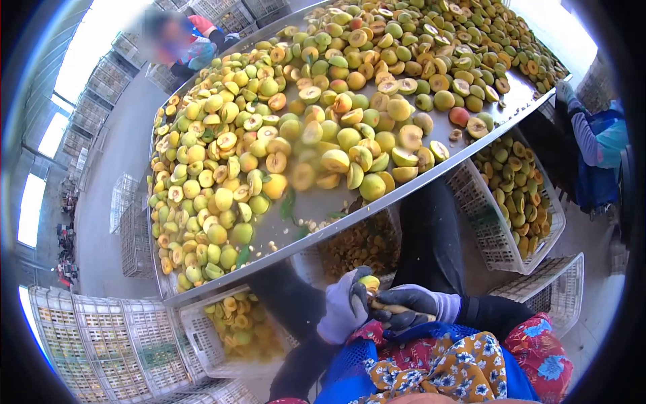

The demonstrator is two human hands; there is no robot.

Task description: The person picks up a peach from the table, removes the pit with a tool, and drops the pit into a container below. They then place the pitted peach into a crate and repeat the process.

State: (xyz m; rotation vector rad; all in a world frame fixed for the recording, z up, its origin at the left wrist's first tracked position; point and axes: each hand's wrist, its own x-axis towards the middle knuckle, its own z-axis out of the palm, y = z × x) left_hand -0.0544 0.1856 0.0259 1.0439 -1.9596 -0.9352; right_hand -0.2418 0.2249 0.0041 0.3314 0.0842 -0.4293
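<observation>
Now, near the grey metal table (321, 202), the lavender-and-black-gloved left hand (346, 306) closes around a yellow fruit piece (369, 283), while the similarly gloved right hand (409, 304) grips a slim tan handle (418, 317).

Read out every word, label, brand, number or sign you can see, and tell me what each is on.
None can be read: the table, gloves and stacked crates show no legible text.
Any print in the far background is too small or blurred.

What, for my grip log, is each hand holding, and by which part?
Left hand: a yellow fruit, by its side. Right hand: apparently a tan handle; tool unclear.
</observation>
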